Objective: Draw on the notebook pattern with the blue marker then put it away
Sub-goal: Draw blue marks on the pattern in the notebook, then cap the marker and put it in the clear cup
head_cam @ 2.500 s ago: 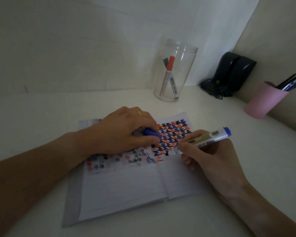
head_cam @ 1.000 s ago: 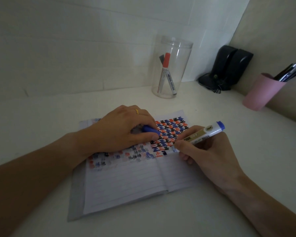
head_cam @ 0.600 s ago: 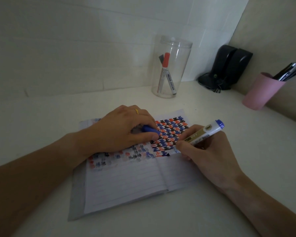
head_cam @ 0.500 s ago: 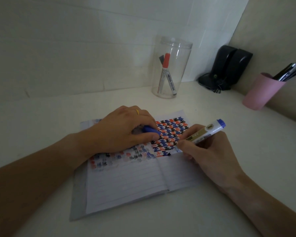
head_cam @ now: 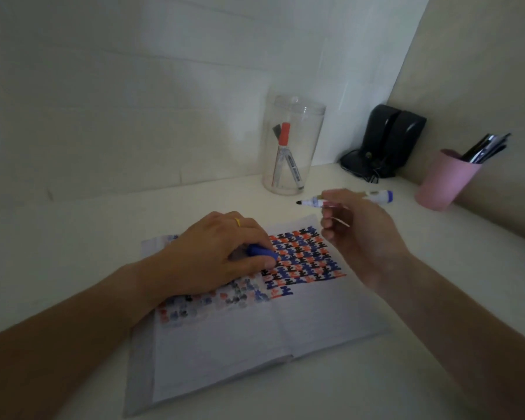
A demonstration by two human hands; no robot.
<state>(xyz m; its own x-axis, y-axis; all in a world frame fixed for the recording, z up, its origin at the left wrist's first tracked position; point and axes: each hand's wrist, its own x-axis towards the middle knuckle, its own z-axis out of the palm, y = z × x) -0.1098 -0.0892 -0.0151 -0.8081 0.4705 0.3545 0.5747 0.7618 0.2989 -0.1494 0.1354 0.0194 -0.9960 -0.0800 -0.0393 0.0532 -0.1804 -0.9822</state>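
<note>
An open lined notebook point(head_cam: 300, 322) lies on the white desk, its upper right page filled with a blue, red and black pattern point(head_cam: 306, 262). My left hand point(head_cam: 215, 256) rests on the left page and holds the blue marker cap point(head_cam: 261, 252) between thumb and fingers. Raised above the notebook's far right corner, my right hand point(head_cam: 355, 234) holds the uncapped blue marker point(head_cam: 376, 197) roughly level, with its dark tip pointing left, clear of the paper.
A clear plastic jar point(head_cam: 291, 147) with a red-capped and a dark-capped marker stands behind the notebook. A black device with cables point(head_cam: 388, 140) sits in the corner. A pink cup point(head_cam: 443, 180) of pens stands at the right wall.
My right hand has lifted the marker off the pattern and swung it up and back, level, toward the jar. The left hand with the cap has stayed on the page.
</note>
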